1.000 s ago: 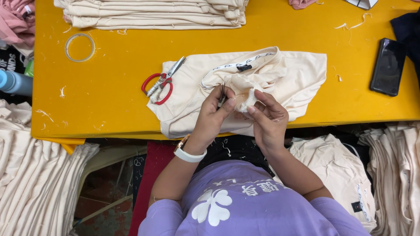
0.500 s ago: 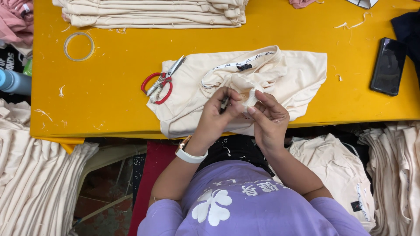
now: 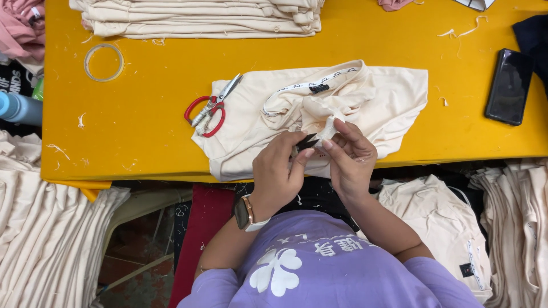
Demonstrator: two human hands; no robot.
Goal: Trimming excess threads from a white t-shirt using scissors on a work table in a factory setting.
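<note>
Left grip point(image 3: 278, 171) is closed on a small black snipper point(image 3: 306, 142); right grip point(image 3: 349, 161) pinches a fold of the cream shirt point(image 3: 365, 102) lying at the yellow desk's point(image 3: 142, 114) near edge. Red scissors point(image 3: 206, 110) rest alongside, a phone point(image 3: 506, 86) far right, both wrists bent inward.

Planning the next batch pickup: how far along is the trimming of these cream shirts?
Done, seemingly: a folded stack of cream shirts at the table's far edge. In hand: the left hand works a small dark snipper at a cream shirt whose fabric the right hand pinches. Left, apparently: cream garment piles beside the table. Red-handled scissors lie unused.
</note>
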